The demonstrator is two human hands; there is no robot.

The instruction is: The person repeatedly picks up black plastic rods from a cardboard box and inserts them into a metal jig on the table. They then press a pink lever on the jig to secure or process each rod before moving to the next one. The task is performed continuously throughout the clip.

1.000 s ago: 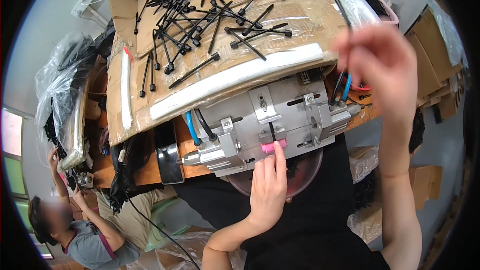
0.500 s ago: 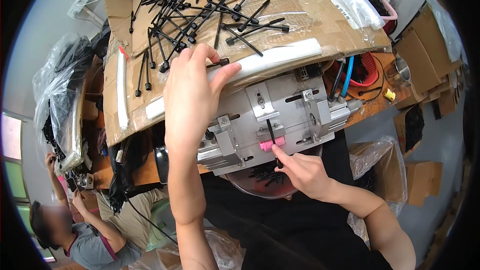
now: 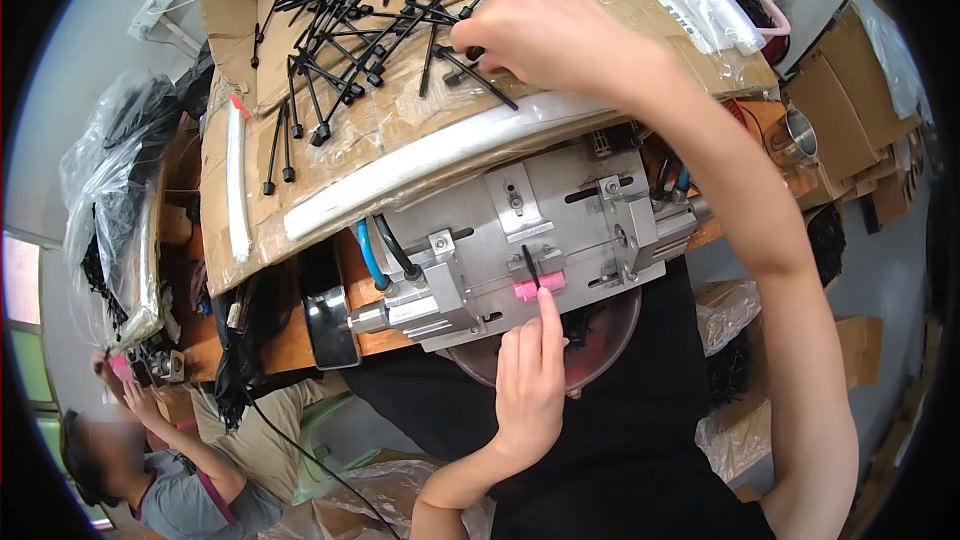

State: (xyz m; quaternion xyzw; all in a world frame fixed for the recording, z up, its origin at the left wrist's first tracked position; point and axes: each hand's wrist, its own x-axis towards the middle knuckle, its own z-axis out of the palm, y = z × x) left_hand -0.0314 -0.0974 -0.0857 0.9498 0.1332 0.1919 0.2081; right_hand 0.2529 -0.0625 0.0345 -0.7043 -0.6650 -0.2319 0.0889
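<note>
My left hand [image 3: 532, 375] is at the metal fixture [image 3: 470, 208], its index finger stretched out and touching a pink block [image 3: 540, 287]. A black plastic rod [image 3: 531, 262] leans across that block, its lower end by my fingertip. The other fingers of this hand are curled, with nothing seen in them. Farther off, my right hand [image 3: 540, 35] reaches over the cardboard [image 3: 400, 125], fingers bent round a dark rod end at the near side of a pile of knob-ended black rods [image 3: 370, 25]. My hand hides most of that piece, and slight blur softens the fingers.
White foam strips [image 3: 430, 162] edge the cardboard. A clear bowl [image 3: 615, 340] sits below the fixture. Blue and black hoses [image 3: 372, 255] run to its left cylinder. A metal cup [image 3: 795, 135] stands at right. At far left a person [image 3: 190, 485] works beside bagged black parts [image 3: 125, 150].
My hands have traded places: the left came down from the cardboard to the pink block, and the right went from the block up to the rod pile. The rod on the block shows shorter.
</note>
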